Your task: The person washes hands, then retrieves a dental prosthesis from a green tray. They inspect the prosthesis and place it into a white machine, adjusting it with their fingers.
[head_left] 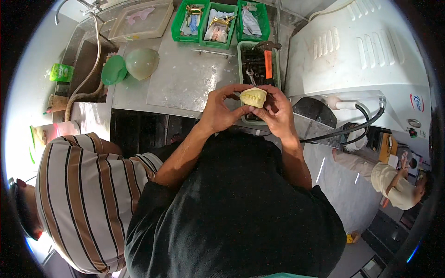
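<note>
A pale yellow dental cast [253, 97] with a row of moulded teeth is held up in front of me, between both hands. My left hand [222, 107] grips its left side, thumb along the lower edge and fingers round the back. On the other side my right hand [278, 110] holds it the same way, with the thumb near the bottom. Behind and below the cast stands a light green bin [243, 51] of dark pieces, with an orange-handled hammer [268, 62] and a metal wrench [251, 77] lying in it. My hands hide part of this bin.
Green bins [186, 39] with casts and metal frames line the back of the steel counter [181, 74]. Two rubber bowls [142, 63] and a clear tray [139, 34] are at left. A white machine [361, 51] stands right. A person in a striped shirt [88, 199] is close on my left.
</note>
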A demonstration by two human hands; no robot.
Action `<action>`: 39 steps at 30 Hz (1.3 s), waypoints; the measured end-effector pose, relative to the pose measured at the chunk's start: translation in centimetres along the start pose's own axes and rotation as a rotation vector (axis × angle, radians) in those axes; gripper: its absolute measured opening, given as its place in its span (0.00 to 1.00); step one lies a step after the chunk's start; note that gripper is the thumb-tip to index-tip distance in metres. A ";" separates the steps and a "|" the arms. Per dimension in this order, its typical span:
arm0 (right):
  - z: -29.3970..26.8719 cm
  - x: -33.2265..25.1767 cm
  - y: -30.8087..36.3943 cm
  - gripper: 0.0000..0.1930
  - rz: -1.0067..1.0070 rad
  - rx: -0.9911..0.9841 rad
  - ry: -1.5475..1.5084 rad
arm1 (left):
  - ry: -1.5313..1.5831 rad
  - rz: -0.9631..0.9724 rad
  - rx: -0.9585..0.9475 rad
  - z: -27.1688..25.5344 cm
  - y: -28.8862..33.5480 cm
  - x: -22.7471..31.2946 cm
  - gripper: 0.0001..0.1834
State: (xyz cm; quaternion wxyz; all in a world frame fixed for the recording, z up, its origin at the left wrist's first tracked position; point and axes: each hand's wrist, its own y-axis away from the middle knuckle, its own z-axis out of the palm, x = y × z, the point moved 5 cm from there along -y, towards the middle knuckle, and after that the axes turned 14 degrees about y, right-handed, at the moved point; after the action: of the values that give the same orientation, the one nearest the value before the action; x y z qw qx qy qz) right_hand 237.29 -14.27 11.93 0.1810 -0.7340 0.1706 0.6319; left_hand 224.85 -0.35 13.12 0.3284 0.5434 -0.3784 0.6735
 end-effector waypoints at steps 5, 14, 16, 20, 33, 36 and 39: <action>-0.4 -0.6 -0.5 0.29 -0.006 -0.014 0.034 | 0.038 -0.025 0.026 0.0 -0.3 -0.6 0.28; -1.1 -0.2 -1.4 0.29 -0.012 -0.002 0.067 | 0.064 -0.047 0.004 -0.1 -1.4 -1.1 0.28; -1.3 -0.3 -1.5 0.29 -0.024 0.021 0.073 | 0.047 -0.051 -0.015 0.0 -1.7 -1.0 0.28; -1.5 -0.6 -1.2 0.29 -0.006 0.025 0.064 | 0.039 -0.051 -0.034 0.2 -2.1 -1.0 0.28; -2.0 -0.1 -0.6 0.29 0.066 0.024 0.104 | 0.020 -0.077 -0.046 0.8 -2.1 -1.1 0.29; -1.8 -0.2 -0.8 0.29 0.093 0.014 0.088 | 0.000 -0.082 -0.046 0.7 -2.0 -1.1 0.28; -1.6 -0.3 -0.8 0.29 0.088 0.007 0.075 | 0.005 -0.100 -0.034 0.7 -1.8 -1.2 0.28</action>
State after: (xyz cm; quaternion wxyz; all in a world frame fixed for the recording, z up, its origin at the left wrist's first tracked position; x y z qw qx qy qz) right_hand 238.97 -14.33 12.52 0.1489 -0.7484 0.2115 0.6107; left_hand 226.98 -0.13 12.29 0.3717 0.5543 -0.3617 0.6510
